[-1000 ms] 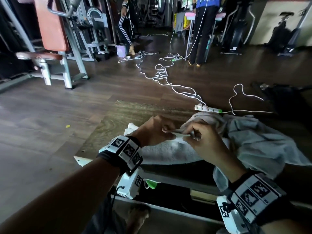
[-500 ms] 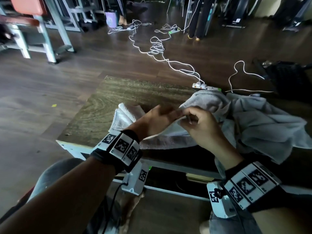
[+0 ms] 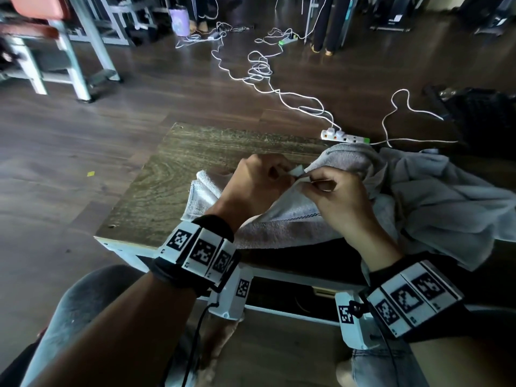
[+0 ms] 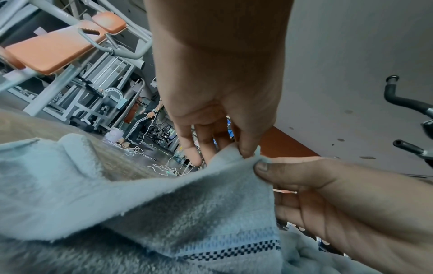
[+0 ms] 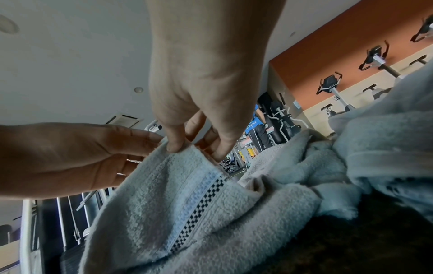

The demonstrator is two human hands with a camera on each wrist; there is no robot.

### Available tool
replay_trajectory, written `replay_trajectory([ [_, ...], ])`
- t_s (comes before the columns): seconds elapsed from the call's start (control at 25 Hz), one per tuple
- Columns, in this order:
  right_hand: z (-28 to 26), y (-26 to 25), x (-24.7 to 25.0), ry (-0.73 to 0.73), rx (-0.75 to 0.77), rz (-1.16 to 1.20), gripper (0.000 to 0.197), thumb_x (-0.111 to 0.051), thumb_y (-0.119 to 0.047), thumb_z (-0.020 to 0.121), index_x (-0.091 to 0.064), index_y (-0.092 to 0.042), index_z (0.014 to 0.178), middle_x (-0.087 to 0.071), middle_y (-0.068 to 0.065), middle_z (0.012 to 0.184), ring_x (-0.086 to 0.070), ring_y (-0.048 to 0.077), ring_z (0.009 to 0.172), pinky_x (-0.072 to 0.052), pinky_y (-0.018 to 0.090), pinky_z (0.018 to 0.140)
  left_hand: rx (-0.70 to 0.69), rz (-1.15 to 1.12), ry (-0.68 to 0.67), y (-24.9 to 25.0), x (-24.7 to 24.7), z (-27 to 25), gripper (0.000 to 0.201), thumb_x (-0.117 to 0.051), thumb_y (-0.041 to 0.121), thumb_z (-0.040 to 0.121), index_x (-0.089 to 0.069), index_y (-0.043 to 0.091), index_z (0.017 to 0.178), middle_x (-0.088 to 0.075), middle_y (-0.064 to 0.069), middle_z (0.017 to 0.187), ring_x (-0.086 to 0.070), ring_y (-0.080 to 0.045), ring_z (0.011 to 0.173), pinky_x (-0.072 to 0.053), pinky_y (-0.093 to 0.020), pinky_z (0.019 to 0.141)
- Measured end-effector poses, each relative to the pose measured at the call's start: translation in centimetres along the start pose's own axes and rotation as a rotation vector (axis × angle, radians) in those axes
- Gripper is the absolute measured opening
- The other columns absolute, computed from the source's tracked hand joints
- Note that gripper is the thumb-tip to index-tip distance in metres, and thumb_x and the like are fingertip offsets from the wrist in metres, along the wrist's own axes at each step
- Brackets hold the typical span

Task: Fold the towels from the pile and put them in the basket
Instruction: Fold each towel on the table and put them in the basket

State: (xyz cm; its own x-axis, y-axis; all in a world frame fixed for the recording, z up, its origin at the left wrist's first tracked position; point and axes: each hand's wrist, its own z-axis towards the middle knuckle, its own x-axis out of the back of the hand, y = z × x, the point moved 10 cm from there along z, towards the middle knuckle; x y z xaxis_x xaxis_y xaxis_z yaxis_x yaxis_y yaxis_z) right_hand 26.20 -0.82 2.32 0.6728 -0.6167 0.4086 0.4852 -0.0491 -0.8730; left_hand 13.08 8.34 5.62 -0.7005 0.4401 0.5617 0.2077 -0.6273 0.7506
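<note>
A light grey towel (image 3: 282,216) with a dark checked band (image 4: 234,250) lies on the wooden table (image 3: 173,174). My left hand (image 3: 265,177) and right hand (image 3: 329,191) meet at one raised corner of it and both pinch the edge between thumb and fingers. The left wrist view shows my left hand (image 4: 225,144) and the towel (image 4: 140,213) corner, the right wrist view my right hand (image 5: 194,137) on the towel (image 5: 178,194) hem. A heap of grey towels (image 3: 435,196) lies to the right. No basket shows.
A white power strip (image 3: 344,136) with white cables (image 3: 262,71) lies on the floor past the table's far edge. A dark bag (image 3: 483,113) sits at the far right. Gym machines (image 3: 69,51) and people's legs (image 3: 329,23) stand in the background.
The head view has tilted down, showing more of the table. Both hands stay together at the towel's corner, now lifted slightly with the edge pulled up between them.
</note>
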Motion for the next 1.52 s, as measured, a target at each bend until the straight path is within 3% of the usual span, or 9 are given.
replay_trajectory([
  [0.12,-0.3,-0.1,0.0,0.004,-0.007,-0.002,0.009,-0.079,-0.018,0.080,-0.075,-0.014,0.087,-0.074,-0.006,0.078,-0.064,-0.001,0.067,-0.047,0.016,0.067,-0.035,0.039,-0.017,0.7,0.0,-0.3,0.014,-0.065,0.027,0.082,-0.077,0.020,0.086,-0.067,0.004,0.068,-0.050,0.009,0.060,-0.046,-0.019,0.061],
  [0.24,-0.6,-0.4,0.2,0.018,-0.006,0.020,0.009,-0.080,-0.019,0.080,-0.075,-0.014,0.085,-0.075,-0.004,0.078,-0.064,0.002,0.067,-0.048,0.017,0.068,-0.043,0.109,-0.036,0.9,-0.9,-0.4,0.028,-0.052,0.030,0.080,-0.070,0.009,0.076,-0.058,-0.009,0.063,-0.039,-0.004,0.060,-0.048,-0.035,0.059],
  [0.52,-1.1,0.2,0.6,0.017,-0.012,0.086,0.028,-0.085,-0.013,0.074,-0.067,-0.033,0.082,-0.072,-0.011,0.080,-0.065,0.003,0.068,-0.050,0.021,0.065,-0.045,0.115,-0.137,1.0,-2.4,-0.8,0.019,-0.052,0.010,0.079,-0.070,0.006,0.077,-0.061,-0.011,0.064,-0.046,-0.023,0.059,-0.047,-0.037,0.060],
  [0.72,-1.3,0.3,0.2,-0.052,-0.015,0.079,0.025,-0.082,-0.008,0.076,-0.072,-0.028,0.088,-0.074,-0.009,0.083,-0.066,0.003,0.069,-0.047,0.019,0.066,-0.089,0.107,-0.174,1.5,-2.6,-1.2,0.021,-0.058,0.000,0.080,-0.076,0.009,0.086,-0.065,-0.007,0.067,-0.047,-0.009,0.058,-0.042,-0.026,0.059],
  [0.92,-1.4,-0.1,0.2,-0.087,0.008,0.042,0.024,-0.082,-0.008,0.076,-0.072,-0.028,0.085,-0.074,-0.009,0.082,-0.067,0.006,0.073,-0.051,0.018,0.071,-0.089,0.161,-0.196,1.6,-2.7,-1.3,0.024,-0.058,-0.001,0.080,-0.076,0.013,0.087,-0.066,-0.006,0.069,-0.055,-0.022,0.063,-0.044,-0.030,0.062],
  [1.12,-1.3,-0.2,0.5,-0.082,0.025,0.002,0.024,-0.083,-0.008,0.075,-0.072,-0.029,0.080,-0.074,-0.006,0.081,-0.068,0.007,0.074,-0.053,0.023,0.074,-0.096,0.181,-0.204,1.6,-2.8,-1.4,0.016,-0.058,0.002,0.081,-0.071,0.012,0.081,-0.058,0.006,0.061,-0.050,-0.012,0.058,-0.041,-0.026,0.056],
  [1.24,-1.2,-0.2,1.0,-0.044,0.031,-0.035,0.019,-0.082,-0.011,0.077,-0.070,-0.026,0.077,-0.071,-0.007,0.073,-0.063,0.005,0.062,-0.051,0.025,0.065,-0.100,0.128,-0.137,2.0,-2.1,-1.3,0.005,-0.063,0.010,0.083,-0.064,0.013,0.087,-0.058,0.009,0.066,-0.052,-0.003,0.059,-0.041,-0.021,0.059],
  [1.36,-1.2,0.1,1.2,-0.024,0.012,0.008,0.009,-0.079,-0.014,0.081,-0.071,-0.019,0.081,-0.071,-0.004,0.071,-0.058,0.002,0.051,-0.045,0.025,0.058,-0.135,0.098,-0.138,2.3,-1.8,-1.4,0.013,-0.072,0.022,0.081,-0.060,0.018,0.082,-0.061,0.013,0.071,-0.058,0.000,0.067,-0.045,-0.017,0.062],
  [1.52,-1.4,-0.4,1.0,-0.043,0.036,0.039,0.009,-0.080,-0.020,0.081,-0.072,-0.017,0.084,-0.072,-0.003,0.071,-0.059,0.002,0.053,-0.046,0.025,0.056,-0.097,0.174,-0.141,1.1,-2.0,-1.4,0.016,-0.073,0.037,0.077,-0.058,0.035,0.075,-0.061,0.020,0.069,-0.059,0.005,0.068,-0.046,-0.019,0.063],
])
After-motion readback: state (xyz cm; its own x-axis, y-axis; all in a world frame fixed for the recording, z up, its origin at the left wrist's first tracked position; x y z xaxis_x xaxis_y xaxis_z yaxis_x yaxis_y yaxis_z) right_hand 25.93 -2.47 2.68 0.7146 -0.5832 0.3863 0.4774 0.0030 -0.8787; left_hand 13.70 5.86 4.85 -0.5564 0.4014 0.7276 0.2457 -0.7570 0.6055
